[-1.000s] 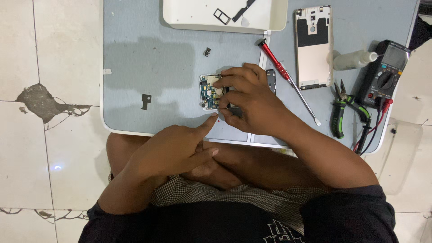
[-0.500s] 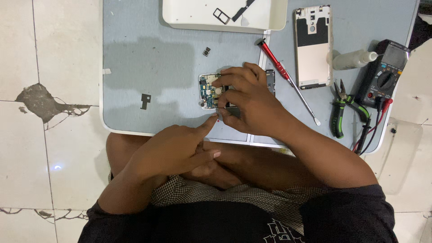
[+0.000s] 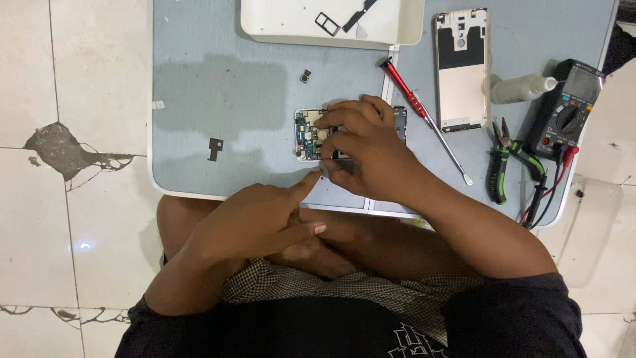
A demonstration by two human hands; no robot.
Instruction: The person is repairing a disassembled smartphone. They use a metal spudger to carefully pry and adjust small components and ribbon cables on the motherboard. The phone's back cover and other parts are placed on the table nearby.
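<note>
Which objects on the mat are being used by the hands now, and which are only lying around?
In use:
- opened phone, circuit board showing
- right hand, resting on the phone
- left hand, forefinger touching the mat beside the phone

Lying about:
- red screwdriver
- phone back cover
- green pliers
- multimeter
- white tray
- white bottle

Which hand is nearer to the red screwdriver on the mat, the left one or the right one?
Right. The right hand rests on the opened phone, just beside the red screwdriver. The left hand is lower, at the mat's near edge, clearly farther away.
</note>
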